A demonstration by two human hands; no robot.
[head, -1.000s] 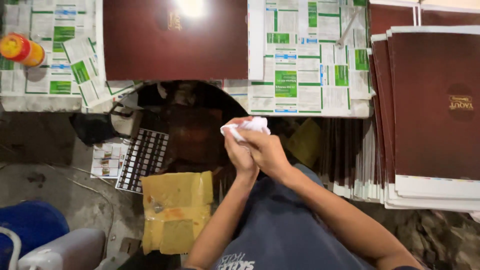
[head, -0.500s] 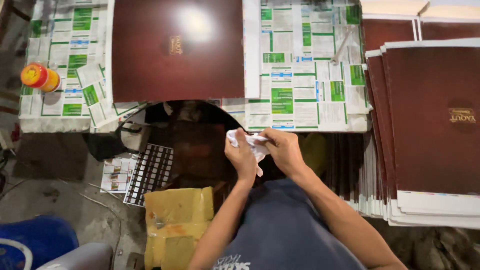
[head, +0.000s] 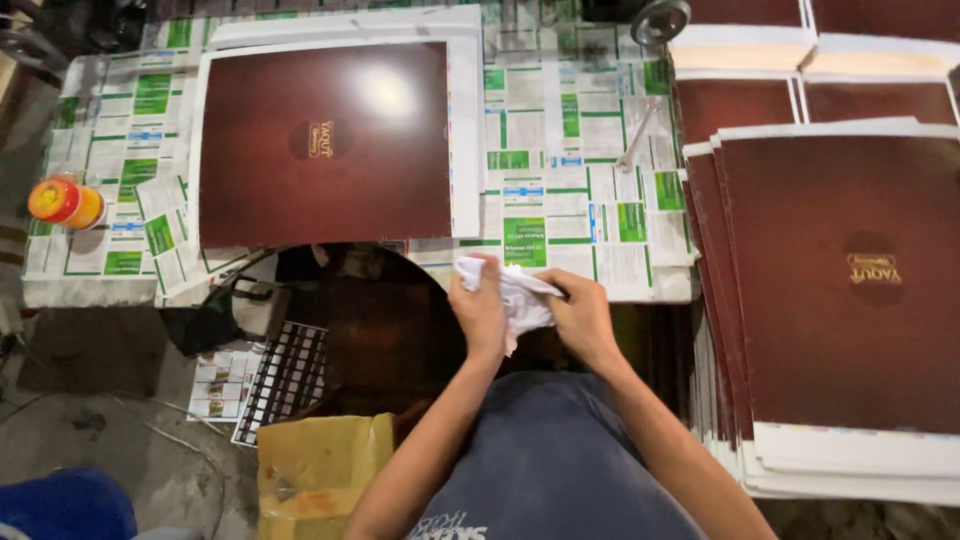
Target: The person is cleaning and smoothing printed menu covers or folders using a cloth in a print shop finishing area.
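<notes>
My left hand (head: 480, 312) and my right hand (head: 580, 318) both grip a crumpled white cloth (head: 512, 292) in front of my chest, at the near edge of a table covered with green-and-white printed sheets (head: 560, 190). A glossy dark red printed cover sheet (head: 325, 140) with a white border lies flat on the table, up and to the left of my hands.
A tall stack of the same dark red covers (head: 840, 290) fills the right side. An orange-and-yellow capped container (head: 65, 203) stands at the table's left edge. A thin metal tool (head: 637, 135) lies on the sheets. Below are a yellow bag (head: 315, 475) and a black grid-like object (head: 285, 380).
The view has shifted down, so the table appears lower in frame. My hands have lowered slightly and spread the white cloth between them instead of holding it bunched.
</notes>
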